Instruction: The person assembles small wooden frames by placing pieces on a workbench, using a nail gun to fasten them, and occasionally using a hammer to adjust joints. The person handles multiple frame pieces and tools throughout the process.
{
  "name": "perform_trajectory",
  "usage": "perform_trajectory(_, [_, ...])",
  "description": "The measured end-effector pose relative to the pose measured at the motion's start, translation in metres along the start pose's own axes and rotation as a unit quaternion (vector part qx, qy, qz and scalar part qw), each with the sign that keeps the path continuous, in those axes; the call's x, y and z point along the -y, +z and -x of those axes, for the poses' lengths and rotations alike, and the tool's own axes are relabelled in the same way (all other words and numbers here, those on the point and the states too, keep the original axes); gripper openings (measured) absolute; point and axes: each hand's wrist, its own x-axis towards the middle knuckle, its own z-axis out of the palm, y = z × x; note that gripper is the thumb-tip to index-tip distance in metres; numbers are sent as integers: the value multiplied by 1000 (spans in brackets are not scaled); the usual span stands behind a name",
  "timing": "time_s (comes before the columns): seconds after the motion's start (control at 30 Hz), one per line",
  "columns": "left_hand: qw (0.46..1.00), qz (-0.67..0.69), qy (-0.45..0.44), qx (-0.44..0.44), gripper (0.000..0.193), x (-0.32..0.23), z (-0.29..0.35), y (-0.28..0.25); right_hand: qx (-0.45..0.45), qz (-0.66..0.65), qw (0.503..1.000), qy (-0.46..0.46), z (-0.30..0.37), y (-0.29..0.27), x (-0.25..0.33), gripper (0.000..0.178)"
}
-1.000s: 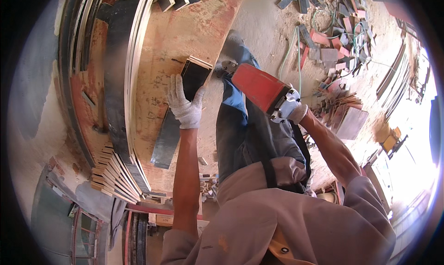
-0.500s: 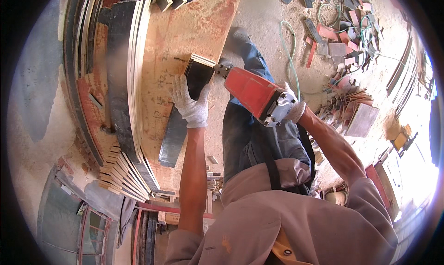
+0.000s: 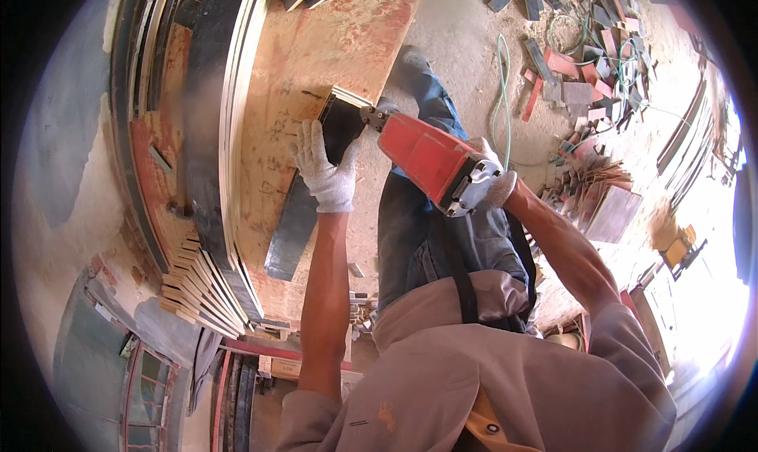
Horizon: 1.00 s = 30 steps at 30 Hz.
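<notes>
1 red power tool [image 3: 422, 153], R hand [image 3: 500, 190] wrapped on it; nose at 1 blk board stack [image 3: 343, 127] nr wooden table's [image 3: 332, 49] R edge. L hand [image 3: 325, 173] spread wide across stack. Rm: dusty flr [image 3: 462, 49], scraps [image 3: 578, 93].

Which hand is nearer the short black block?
Left: the left hand is at the near end of the block; the right hand is off to its right, gripping the red tool.
</notes>
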Motion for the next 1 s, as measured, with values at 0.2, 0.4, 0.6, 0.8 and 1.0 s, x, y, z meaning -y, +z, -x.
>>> perform_trajectory(0.2, [1000,4,-3,-1,85,-2,-1,-1,-17,-44,997,53,-11,12,-17,36])
perform_trajectory(0.4, [1000,-3,-3,-11,84,0,2,1,44,0,985,165,-19,8,7,33])
perform_trajectory(0.6, [1000,3,-14,-9,86,-2,1,2,5,-137,977,164,-12,4,-5,18])
perform_trajectory(0.8, [999,18,-28,-15,91,0,0,-1,37,-163,965,204,0,-5,-25,49])
perform_trajectory(1.0, [996,29,-38,-79,94,17,32,-21,99,-75,971,202,-2,13,-19,63])
